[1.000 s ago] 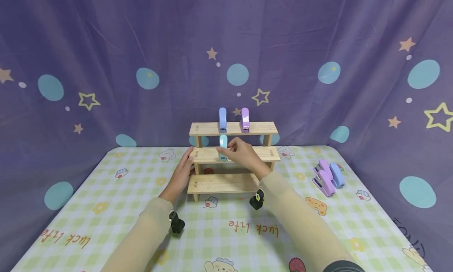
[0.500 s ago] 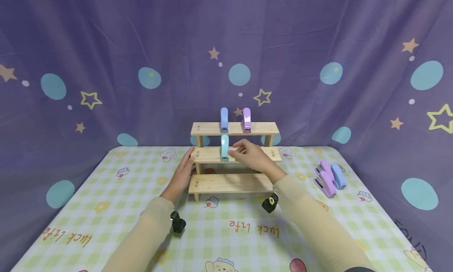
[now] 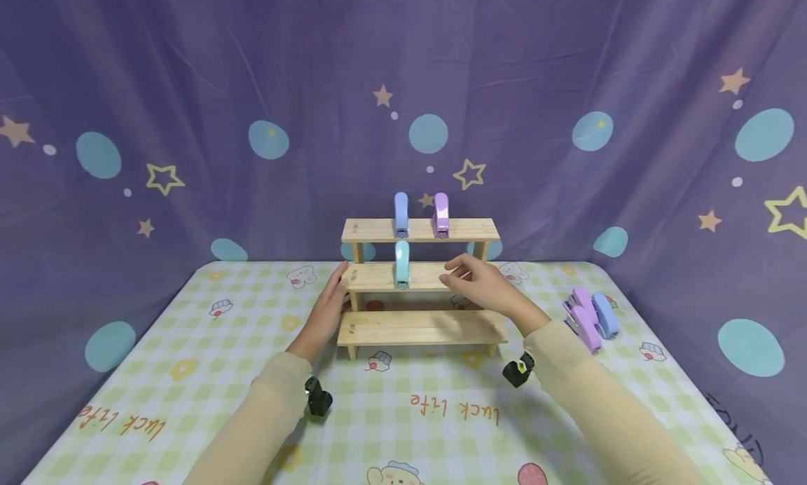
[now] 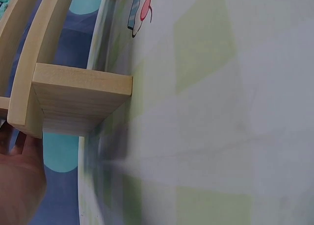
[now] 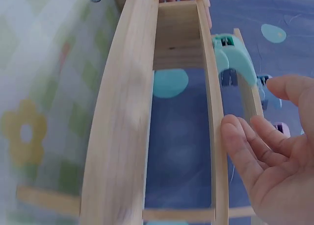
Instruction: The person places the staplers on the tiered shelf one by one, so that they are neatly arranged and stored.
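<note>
A teal stapler [image 3: 402, 265] stands on the middle shelf of a three-step wooden rack [image 3: 422, 328]. On the top shelf are a blue stapler [image 3: 401, 214] and a purple stapler [image 3: 441, 215]. My left hand [image 3: 326, 312] rests against the rack's left side; in the left wrist view its fingers are partly hidden behind the wood. Holding nothing, my right hand [image 3: 485, 287] hovers at the right part of the middle shelf, fingers relaxed and slightly bent. The right wrist view shows this hand [image 5: 282, 161] apart from the teal stapler [image 5: 234, 57].
To the right of the rack, purple staplers [image 3: 583, 320] and a blue stapler [image 3: 605, 315] lie together on the checkered tablecloth [image 3: 378, 443]. A purple patterned curtain [image 3: 328, 64] hangs behind and beside the table.
My right hand has let go of the teal stapler and moved away to the right. The teal stapler stays on the middle shelf, and my left hand keeps its place at the rack.
</note>
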A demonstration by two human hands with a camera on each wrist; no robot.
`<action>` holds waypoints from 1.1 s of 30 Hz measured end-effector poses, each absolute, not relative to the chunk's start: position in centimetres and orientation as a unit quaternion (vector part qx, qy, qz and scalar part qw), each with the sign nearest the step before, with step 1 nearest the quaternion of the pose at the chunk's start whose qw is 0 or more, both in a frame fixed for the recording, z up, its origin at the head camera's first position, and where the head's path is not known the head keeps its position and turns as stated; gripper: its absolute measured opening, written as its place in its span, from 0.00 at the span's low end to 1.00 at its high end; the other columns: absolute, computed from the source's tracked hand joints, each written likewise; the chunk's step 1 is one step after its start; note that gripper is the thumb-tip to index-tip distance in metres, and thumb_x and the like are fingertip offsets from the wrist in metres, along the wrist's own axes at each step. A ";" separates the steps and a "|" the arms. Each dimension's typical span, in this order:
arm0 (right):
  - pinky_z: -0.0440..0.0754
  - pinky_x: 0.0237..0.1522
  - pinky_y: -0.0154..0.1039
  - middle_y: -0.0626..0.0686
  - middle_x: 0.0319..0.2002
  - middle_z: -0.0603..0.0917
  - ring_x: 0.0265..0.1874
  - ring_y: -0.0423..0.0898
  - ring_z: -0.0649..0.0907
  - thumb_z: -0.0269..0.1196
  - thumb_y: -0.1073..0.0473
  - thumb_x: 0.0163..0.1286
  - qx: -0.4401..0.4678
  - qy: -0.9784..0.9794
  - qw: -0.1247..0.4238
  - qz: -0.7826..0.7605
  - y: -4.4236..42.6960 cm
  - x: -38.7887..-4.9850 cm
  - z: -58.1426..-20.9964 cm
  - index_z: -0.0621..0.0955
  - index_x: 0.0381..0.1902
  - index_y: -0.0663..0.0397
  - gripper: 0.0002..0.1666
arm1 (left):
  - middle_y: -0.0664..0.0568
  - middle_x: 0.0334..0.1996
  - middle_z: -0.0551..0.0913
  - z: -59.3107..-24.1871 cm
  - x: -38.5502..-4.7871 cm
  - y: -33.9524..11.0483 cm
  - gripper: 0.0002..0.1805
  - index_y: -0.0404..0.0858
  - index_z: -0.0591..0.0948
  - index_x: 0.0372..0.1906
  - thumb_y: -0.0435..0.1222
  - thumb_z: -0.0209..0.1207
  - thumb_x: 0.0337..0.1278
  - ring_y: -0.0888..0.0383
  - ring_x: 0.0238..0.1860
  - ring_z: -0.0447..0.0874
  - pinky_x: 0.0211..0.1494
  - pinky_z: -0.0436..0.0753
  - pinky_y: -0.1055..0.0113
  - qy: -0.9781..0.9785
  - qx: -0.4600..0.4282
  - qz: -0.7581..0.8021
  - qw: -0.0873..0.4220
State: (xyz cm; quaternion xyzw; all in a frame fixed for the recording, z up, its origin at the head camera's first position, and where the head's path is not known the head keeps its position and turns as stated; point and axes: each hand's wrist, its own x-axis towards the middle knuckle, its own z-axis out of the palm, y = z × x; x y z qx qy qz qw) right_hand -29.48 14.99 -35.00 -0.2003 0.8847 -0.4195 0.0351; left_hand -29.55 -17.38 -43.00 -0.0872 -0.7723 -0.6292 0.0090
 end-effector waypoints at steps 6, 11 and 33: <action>0.82 0.48 0.51 0.54 0.51 0.82 0.47 0.51 0.82 0.59 0.37 0.74 -0.190 0.891 0.037 -0.411 17.4 -28.9 -35.0 0.75 0.64 0.53 0.33 | 0.51 0.80 0.46 -43.0 -29.6 -17.5 0.31 0.57 0.46 0.82 0.52 0.34 0.82 0.42 0.76 0.54 0.75 0.59 0.46 -0.767 -0.090 -0.635 0.002; 0.81 0.50 0.52 0.54 0.50 0.82 0.47 0.51 0.82 0.59 0.38 0.74 -0.176 0.898 0.026 -0.402 19.6 -28.5 -35.2 0.76 0.62 0.53 0.30 | 0.52 0.80 0.46 -43.0 -29.5 -17.4 0.30 0.57 0.46 0.82 0.52 0.34 0.82 0.43 0.76 0.54 0.75 0.59 0.47 -0.771 -0.086 -0.631 0.004; 0.84 0.43 0.46 0.54 0.45 0.84 0.41 0.47 0.84 0.57 0.45 0.77 -0.111 0.928 0.003 -0.355 30.1 -25.3 -36.0 0.77 0.59 0.59 0.26 | 0.51 0.80 0.44 -42.9 -29.7 -17.5 0.31 0.56 0.46 0.82 0.52 0.34 0.82 0.43 0.76 0.52 0.76 0.58 0.47 -0.772 -0.086 -0.630 -0.002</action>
